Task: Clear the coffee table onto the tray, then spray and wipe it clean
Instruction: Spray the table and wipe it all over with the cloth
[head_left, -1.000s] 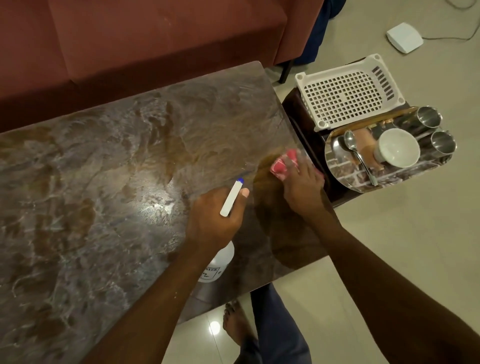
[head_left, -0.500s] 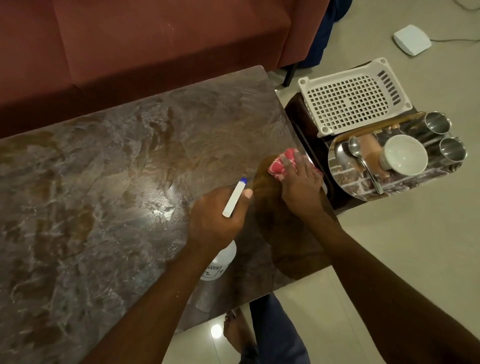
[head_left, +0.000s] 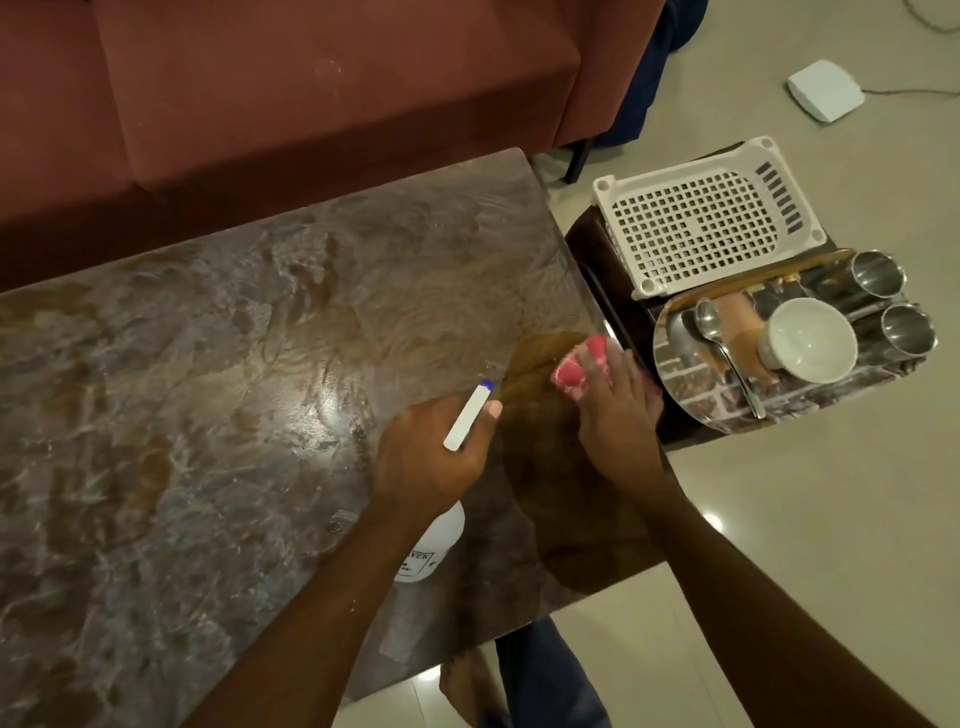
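Observation:
The marble-patterned coffee table (head_left: 218, 415) fills the left and middle of the view, with wet streaks on its top. My left hand (head_left: 434, 457) grips a white spray bottle (head_left: 431, 545) by its head, the blue-tipped nozzle pointing up and right over the table. My right hand (head_left: 615, 405) presses a pink cloth (head_left: 574, 366) flat on the table near its right edge. Beside the table on a dark stool, the patterned tray (head_left: 727, 405) holds a white bowl (head_left: 808, 340), a spoon (head_left: 719, 343) and two steel cups (head_left: 878, 273).
A white plastic basket (head_left: 701, 218) lies on the stool behind the tray. A reddish-brown sofa (head_left: 311, 88) runs along the table's far side. A white box (head_left: 826, 91) with a cable sits on the tiled floor. My bare foot (head_left: 467, 686) stands under the table's near edge.
My right hand with the pink cloth has shifted slightly along the table's right edge. My left hand keeps the spray bottle in about the same place.

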